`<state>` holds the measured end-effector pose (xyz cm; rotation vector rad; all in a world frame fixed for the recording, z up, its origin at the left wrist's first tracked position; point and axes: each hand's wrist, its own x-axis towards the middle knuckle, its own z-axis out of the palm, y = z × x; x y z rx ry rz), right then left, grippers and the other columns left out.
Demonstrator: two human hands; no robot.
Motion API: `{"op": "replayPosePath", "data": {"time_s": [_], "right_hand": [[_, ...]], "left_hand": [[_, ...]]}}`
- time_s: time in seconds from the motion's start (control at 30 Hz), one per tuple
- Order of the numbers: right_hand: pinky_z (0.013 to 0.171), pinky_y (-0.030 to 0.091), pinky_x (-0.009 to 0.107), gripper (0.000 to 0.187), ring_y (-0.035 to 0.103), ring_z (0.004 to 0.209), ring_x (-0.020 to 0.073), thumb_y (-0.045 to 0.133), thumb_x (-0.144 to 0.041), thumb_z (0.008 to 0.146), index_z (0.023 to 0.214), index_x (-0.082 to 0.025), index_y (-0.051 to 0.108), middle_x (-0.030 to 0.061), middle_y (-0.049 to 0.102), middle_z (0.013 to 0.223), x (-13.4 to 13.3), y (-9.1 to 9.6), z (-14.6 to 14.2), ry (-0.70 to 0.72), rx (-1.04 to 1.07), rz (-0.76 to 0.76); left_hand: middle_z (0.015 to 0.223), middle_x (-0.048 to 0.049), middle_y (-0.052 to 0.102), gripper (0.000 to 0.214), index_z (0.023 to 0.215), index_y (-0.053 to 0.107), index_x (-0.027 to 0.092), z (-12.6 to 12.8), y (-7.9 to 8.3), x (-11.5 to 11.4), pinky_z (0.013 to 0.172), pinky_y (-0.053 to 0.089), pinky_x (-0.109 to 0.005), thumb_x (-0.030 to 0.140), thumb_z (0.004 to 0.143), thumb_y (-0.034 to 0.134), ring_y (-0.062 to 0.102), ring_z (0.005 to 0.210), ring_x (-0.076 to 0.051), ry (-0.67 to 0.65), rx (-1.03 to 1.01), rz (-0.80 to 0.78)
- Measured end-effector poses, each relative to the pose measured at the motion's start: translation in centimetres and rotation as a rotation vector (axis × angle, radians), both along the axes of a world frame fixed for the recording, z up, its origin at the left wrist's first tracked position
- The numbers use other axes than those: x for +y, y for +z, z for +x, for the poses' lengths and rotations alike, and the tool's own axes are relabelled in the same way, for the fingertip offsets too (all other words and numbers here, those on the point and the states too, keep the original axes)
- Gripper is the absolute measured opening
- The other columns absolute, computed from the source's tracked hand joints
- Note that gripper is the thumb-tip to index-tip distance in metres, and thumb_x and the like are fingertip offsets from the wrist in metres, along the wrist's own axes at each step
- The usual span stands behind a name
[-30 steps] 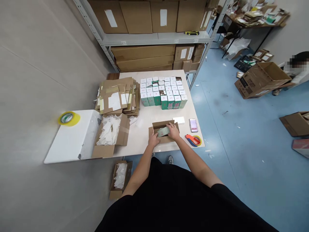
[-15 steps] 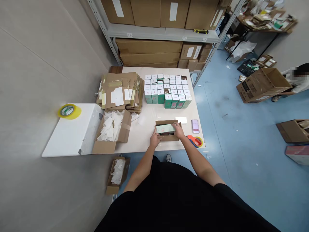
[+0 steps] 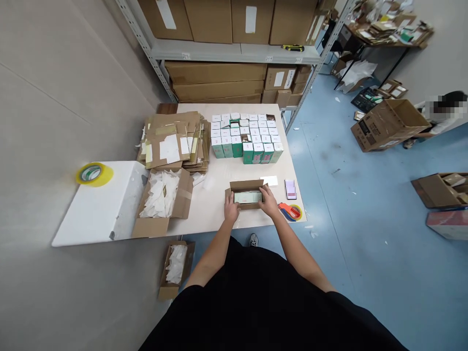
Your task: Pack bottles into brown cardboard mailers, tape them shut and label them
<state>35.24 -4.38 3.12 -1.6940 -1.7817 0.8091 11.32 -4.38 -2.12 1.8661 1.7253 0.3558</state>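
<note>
Near the front of the table stands a small open cardboard box. A pale green carton lies lengthwise inside it, its upper face showing. My left hand grips the left end of the cardboard box, fingers over its wall. Round the right end my right hand is closed, thumb and fingers at the rim. Just behind the box lies a white card or slip. Right of my right hand are an orange-red tape dispenser and a purple and white item.
Several green-and-white cartons stand in rows at the back. Flattened cardboard is piled at left, before a box of white paper. A yellow tape roll sits on a white surface. Shelving rises behind; a person is far right.
The pale green carton has gone down deeper and lies level in the cardboard box. My right hand has moved off it to the box's right end. The whole view has shifted slightly.
</note>
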Motion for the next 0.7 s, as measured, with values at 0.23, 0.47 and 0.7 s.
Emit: {"op": "replayPosePath", "data": {"time_s": [0.23, 0.47, 0.7], "right_hand": [[0.126, 0.037, 0.055, 0.069, 0.034, 0.156, 0.0331, 0.061, -0.023, 0.085, 0.154, -0.023, 0.051, 0.0112, 0.033, 0.17, -0.3, 0.9, -0.7, 0.044, 0.037, 0.058], [0.127, 0.034, 0.057, 0.065, 0.032, 0.157, 0.0341, 0.06, -0.029, 0.09, 0.155, -0.025, 0.051, 0.0086, 0.033, 0.171, 0.6, 2.4, -5.8, 0.228, 0.086, 0.096], [0.129, 0.028, 0.059, 0.065, 0.03, 0.158, 0.035, 0.062, -0.031, 0.093, 0.156, -0.027, 0.049, 0.008, 0.029, 0.172, 1.2, 5.7, -14.7, 0.462, 0.147, 0.152]], "left_hand": [[0.171, -0.0089, 0.034, 0.011, 0.089, 0.07, 0.02, 0.5, 1.6, -2.0, 0.124, 0.034, -0.063, 0.01, 0.086, 0.065, 0.014, 0.163, -0.037, -0.037, -0.006, 0.093], [0.172, -0.0075, 0.033, 0.01, 0.096, 0.072, 0.021, -3.3, 3.7, -7.8, 0.123, 0.036, -0.061, 0.016, 0.091, 0.065, 0.016, 0.163, -0.036, 0.08, 0.05, 0.166], [0.173, -0.0065, 0.03, 0.013, 0.099, 0.075, 0.022, -10.8, 7.0, -14.9, 0.126, 0.031, -0.061, 0.022, 0.094, 0.064, 0.015, 0.163, -0.037, 0.295, 0.089, 0.186]]}}
